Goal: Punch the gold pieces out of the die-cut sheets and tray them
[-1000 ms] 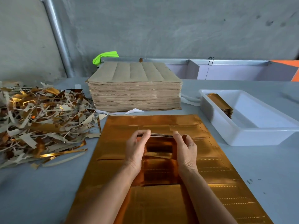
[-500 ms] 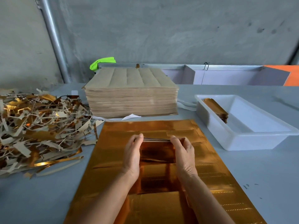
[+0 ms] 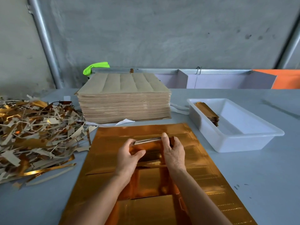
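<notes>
A gold die-cut sheet [image 3: 113, 150] lies flat on the grey table in front of me. Above its middle I hold a small stack of punched gold pieces [image 3: 150, 144] on edge between both hands. My left hand [image 3: 129, 157] grips the stack's left end, thumb in front and fingers behind. My right hand [image 3: 173, 151] grips the right end with its fingers curled over the top. A white plastic tray [image 3: 243, 138] stands to the right, with a leaning pile of gold pieces [image 3: 208, 112] at its far end.
A tall stack of brown-backed sheets [image 3: 125, 103] stands behind the gold sheet. A heap of gold and grey offcut strips [image 3: 35, 133] covers the table's left. A low grey partition [image 3: 211, 78] and an orange panel [image 3: 285, 78] line the far edge.
Both hands have lifted the stack of pieces slightly and squared it on edge, the left thumb now in front of it. The camera view has tilted upward a little.
</notes>
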Motion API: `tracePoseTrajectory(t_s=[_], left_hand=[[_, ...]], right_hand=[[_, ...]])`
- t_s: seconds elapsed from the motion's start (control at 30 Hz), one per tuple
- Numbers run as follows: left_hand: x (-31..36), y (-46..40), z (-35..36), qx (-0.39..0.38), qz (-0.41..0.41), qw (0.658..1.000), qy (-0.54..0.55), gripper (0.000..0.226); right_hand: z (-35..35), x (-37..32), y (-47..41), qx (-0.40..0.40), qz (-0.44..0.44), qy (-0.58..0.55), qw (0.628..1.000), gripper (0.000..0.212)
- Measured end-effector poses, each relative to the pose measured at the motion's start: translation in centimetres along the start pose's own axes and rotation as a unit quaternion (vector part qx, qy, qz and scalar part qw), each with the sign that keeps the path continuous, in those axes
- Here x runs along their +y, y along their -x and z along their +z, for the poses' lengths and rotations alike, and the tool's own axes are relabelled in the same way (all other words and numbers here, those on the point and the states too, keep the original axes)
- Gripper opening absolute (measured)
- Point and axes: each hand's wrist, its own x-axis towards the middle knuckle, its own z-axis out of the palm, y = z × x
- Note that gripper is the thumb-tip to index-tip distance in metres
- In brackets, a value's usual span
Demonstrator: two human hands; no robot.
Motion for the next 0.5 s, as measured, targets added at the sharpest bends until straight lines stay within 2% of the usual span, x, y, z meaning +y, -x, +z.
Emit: tracePoseTrajectory(t_s=[0.1, 0.2, 0.3, 0.37, 0.4, 0.47, 0.5], left_hand=[[0.3, -0.3, 0.0, 0.036, -0.061, 0.995, 0.073, 0.03], [0.8, -0.5, 0.3, 0.076, -0.125, 0.97, 0.193, 0.032], [1.3, 0.2, 1.9, 0.066, -0.178, 0.949, 0.25, 0.036], [1.2, 0.9, 2.5, 0.052, -0.185, 0.959, 0.209, 0.032], [1.3, 1.1, 2.4, 0.038, -0.171, 0.974, 0.145, 0.028], [2.0, 0.6, 1.6, -0.011, -0.143, 0.989, 0.022, 0.023], [2.7, 0.1, 1.1, -0.033, -0.13, 0.991, 0.002, 0.024]], right_hand=[[-1.4, -1.0, -0.4, -0.059, 0.007, -0.056, 0.997, 0.039], [-3.4, -1.0, -0.3, -0.089, 0.067, -0.176, 0.978, 0.05], [-2.2, -0.2, 1.3, -0.139, 0.134, -0.242, 0.951, 0.027], [-1.1, -0.2, 1.8, -0.106, 0.133, -0.223, 0.96, 0.015], [-1.1, -0.5, 1.7, -0.088, 0.113, -0.195, 0.97, 0.015], [-1.5, -1.3, 1.2, -0.091, 0.06, -0.12, 0.987, 0.018], [-1.8, -1.9, 1.1, -0.108, 0.036, -0.091, 0.989, 0.018]])
